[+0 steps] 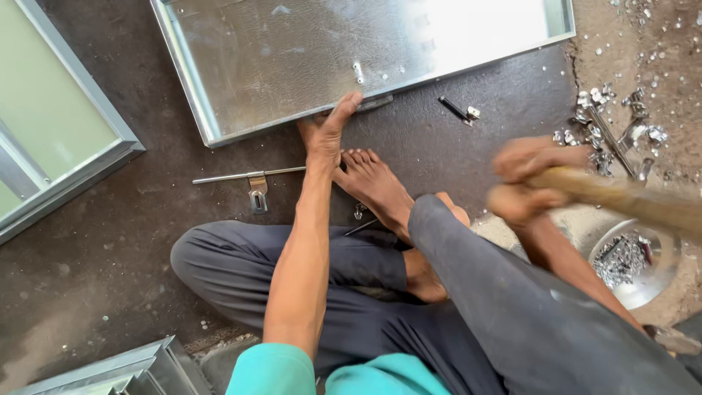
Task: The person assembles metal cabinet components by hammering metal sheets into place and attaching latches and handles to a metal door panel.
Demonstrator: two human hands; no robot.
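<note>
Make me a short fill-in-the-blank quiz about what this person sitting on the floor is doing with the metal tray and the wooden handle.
1. The left hand presses on the edge of the shallow ____ sheet-metal tray.
2. The right hand grips a blurred ____ handle.
3. The round steel bowl of small metal parts sits on the person's ____ side.
4. A long metal latch bolt lies on the dark ____.

Missing words: silver; wooden; right; floor

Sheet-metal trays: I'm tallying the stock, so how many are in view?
3. One large tray lies at top centre, with the left hand on its edge. One tray is at left, one at the bottom edge. More may lie out of frame.
</note>
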